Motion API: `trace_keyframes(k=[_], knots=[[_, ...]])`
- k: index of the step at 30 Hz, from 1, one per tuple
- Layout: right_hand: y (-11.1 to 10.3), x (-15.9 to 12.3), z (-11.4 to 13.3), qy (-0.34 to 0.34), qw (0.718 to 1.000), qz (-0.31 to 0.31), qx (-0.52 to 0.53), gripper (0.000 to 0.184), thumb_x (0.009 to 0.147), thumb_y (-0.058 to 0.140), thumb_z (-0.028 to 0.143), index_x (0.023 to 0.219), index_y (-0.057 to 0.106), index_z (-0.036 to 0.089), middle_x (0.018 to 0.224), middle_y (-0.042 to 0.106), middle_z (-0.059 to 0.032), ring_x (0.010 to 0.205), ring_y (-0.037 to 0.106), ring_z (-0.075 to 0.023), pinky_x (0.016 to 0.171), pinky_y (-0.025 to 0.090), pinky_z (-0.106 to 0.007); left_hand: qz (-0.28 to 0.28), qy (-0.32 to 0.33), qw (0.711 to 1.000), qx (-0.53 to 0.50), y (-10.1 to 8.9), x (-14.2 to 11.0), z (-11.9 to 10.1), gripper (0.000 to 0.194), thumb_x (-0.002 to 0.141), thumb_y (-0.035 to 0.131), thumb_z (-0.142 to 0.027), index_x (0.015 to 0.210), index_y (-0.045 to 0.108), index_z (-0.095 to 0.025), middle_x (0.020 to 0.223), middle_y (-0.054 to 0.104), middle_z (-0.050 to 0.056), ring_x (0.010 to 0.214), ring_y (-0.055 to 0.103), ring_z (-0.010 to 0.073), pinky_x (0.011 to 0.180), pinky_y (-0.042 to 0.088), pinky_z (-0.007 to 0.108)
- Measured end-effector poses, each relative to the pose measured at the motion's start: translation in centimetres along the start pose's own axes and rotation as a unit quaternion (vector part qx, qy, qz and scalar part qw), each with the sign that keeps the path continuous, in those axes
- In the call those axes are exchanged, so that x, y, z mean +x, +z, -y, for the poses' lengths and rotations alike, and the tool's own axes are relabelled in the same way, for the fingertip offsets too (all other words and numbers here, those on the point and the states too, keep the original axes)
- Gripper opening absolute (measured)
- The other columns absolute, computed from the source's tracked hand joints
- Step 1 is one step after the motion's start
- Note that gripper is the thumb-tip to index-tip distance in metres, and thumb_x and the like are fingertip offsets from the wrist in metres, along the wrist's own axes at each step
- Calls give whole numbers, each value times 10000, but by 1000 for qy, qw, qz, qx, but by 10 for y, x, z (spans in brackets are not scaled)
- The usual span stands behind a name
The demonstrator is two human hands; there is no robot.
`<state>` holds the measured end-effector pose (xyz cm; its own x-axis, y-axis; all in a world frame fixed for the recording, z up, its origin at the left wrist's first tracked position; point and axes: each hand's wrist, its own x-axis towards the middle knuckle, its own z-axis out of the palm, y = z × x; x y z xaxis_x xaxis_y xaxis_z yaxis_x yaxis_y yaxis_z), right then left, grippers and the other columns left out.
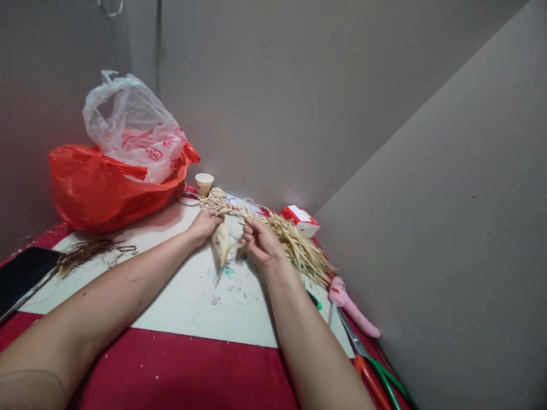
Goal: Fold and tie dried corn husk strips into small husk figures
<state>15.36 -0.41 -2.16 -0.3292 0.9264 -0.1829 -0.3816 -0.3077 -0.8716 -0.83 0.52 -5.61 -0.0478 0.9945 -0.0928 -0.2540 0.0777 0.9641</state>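
Observation:
My left hand (204, 224) grips the top of a small pale straw bundle (221, 245) that lies on a white board (179, 296). My right hand (258, 239) is closed in a pinch on thin straw strands beside the bundle. A loose heap of straw fibres (299, 245) spreads to the right of my right hand, and a knotted pale cord piece (215, 199) lies just beyond my left hand.
A red plastic bag (98, 188) with a clear bag (132, 128) in it sits back left. Nearby are a paper cup (204, 184), a metal ring (190, 199), a red-white box (301, 220), a pink glue gun (352, 307), scissors (371, 364), dark fibres (89, 250) and a phone (21, 276).

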Motion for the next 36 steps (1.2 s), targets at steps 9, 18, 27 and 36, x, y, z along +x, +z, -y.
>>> trace_keyframes(k=[9,18,27,36], knots=[[15,-91,99,-508,789,-243,-244,211,758,627,398,770,491,237,579,426,62,459,404,-87,449,341,-220,-59,-33,997,-35,-4,5,-9,37,704,577,-128,688,559,-157,534,601,2,470,546,127,509,445,234],[-94,-56,100,-214,698,-290,-619,153,608,688,281,730,690,188,776,695,-117,742,630,-273,763,485,-472,36,-78,996,-32,3,-6,-14,64,676,606,-147,740,605,-138,606,634,20,492,581,134,478,450,235],[0,-29,41,-251,874,-153,-387,282,722,636,424,836,667,168,754,692,-57,660,647,-164,580,500,-266,99,-16,995,-3,2,-9,-12,218,585,735,-224,754,655,-113,627,605,-5,521,521,80,496,353,196],[0,-9,-5,-84,944,-108,-301,270,591,743,379,672,597,167,627,618,-3,513,576,-97,421,398,-176,132,28,991,16,4,-13,-12,139,597,701,-213,670,620,-127,543,537,-24,450,420,59,473,267,210]])
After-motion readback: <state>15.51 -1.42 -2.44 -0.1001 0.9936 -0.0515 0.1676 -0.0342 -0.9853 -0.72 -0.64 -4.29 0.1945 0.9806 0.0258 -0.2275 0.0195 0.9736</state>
